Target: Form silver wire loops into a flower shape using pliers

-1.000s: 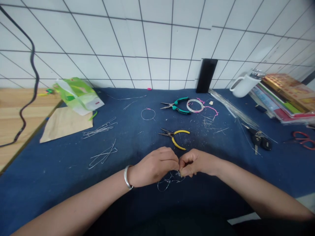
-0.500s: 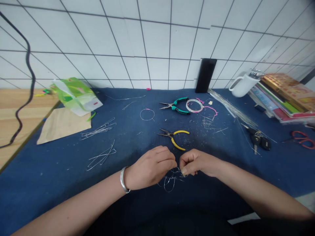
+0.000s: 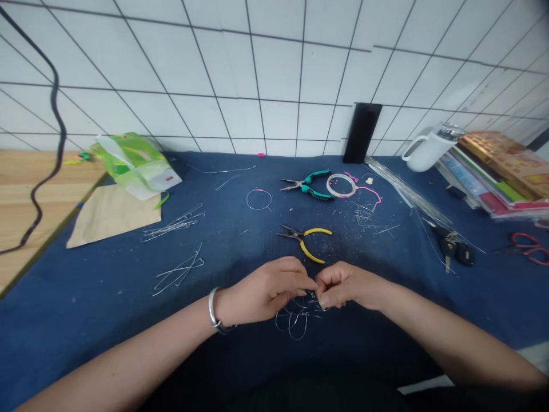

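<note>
A bent wire piece with thin silvery loops point(image 3: 297, 326) hangs below my hands at the front of the blue cloth. My right hand point(image 3: 349, 286) is closed, its thumb and forefinger pinching the wire's right end. My left hand point(image 3: 274, 289), with a silver bangle on the wrist, reaches from the left; its forefinger stretches to the right fingertips. The left thumb stands a little apart below, beside the wire, and I cannot tell whether those fingers grip it. Just beyond the hands lie yellow-handled pliers point(image 3: 305, 239) with their handles spread.
Green-handled pliers point(image 3: 309, 186) lie farther back beside a white ring point(image 3: 342, 186) with pink thread. Bent wires point(image 3: 178, 276) lie at left near a green bag point(image 3: 132, 163). At right are keys point(image 3: 454, 249), red scissors point(image 3: 529, 247), straight wires point(image 3: 412, 191), a white mug point(image 3: 431, 150) and books point(image 3: 506, 171).
My left forefinger has stretched out toward the right fingertips, and the left thumb has come into view. My right hand keeps its pinch. The whole view has shifted slightly.
</note>
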A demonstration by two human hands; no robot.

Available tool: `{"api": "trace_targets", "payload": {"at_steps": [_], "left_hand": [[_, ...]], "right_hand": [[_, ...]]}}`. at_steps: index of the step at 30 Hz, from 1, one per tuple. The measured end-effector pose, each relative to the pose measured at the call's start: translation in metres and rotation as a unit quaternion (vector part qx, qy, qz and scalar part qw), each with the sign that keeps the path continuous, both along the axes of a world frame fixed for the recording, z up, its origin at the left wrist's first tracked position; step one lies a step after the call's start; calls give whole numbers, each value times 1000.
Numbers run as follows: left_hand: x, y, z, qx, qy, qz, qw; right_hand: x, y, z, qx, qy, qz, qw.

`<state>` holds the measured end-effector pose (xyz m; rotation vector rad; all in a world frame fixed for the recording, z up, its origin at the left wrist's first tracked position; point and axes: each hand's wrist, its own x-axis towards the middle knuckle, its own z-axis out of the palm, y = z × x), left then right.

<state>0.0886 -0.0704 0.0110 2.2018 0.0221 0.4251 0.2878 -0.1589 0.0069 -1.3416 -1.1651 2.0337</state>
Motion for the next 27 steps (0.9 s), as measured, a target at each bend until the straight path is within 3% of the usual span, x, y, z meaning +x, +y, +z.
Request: {"api": "trace_targets", "payload": {"at_steps": [5, 14, 27], "left_hand": [[0, 1, 0, -12, 18, 6, 1000], [2, 1, -1, 4, 27, -1, 1000], [0, -2, -1, 108, 8, -31, 994]], "right_hand": [[-1, 0, 2, 32, -4, -4, 999], [-1, 0, 5, 27, -32, 19, 999], [-1, 2, 2, 5, -31, 39, 999]]}}
